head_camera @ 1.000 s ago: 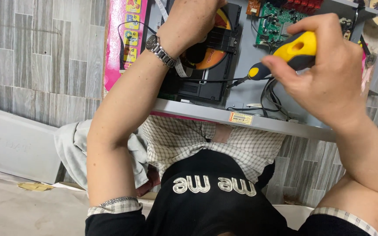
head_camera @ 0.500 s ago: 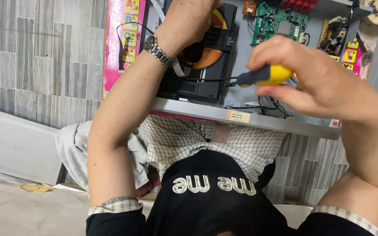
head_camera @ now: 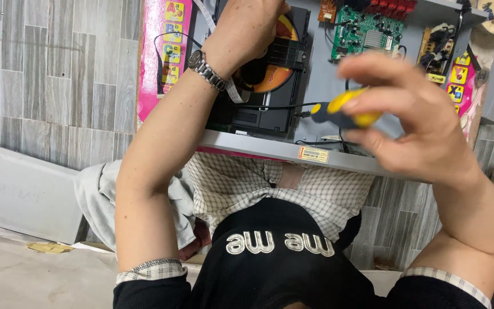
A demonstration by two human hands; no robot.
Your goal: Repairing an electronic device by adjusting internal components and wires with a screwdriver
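Observation:
My right hand [head_camera: 413, 117] grips a yellow and black screwdriver [head_camera: 344, 111] by its handle, held above the front edge of an opened grey metal device chassis [head_camera: 270, 150]. The handle's dark end points left toward a black disc drive unit [head_camera: 273, 86] with an orange disc [head_camera: 273, 74] in it. My left hand [head_camera: 247, 28], with a metal wristwatch [head_camera: 207, 70] on the wrist, rests on top of the drive, its fingers hidden past the frame's top. A green circuit board [head_camera: 367, 34] sits further back in the chassis.
A pink children's alphabet board [head_camera: 164, 57] lies under the chassis at the left. Black cables [head_camera: 327, 140] run along the chassis front. A smaller board with coils [head_camera: 438, 48] sits at the right. Grey wood-pattern floor tiles surround; a grey cloth [head_camera: 95, 194] lies by my knee.
My right hand has moved leftward and lower with the screwdriver, turning it so that the handle lies more level over the chassis front. The left hand has stayed on the drive.

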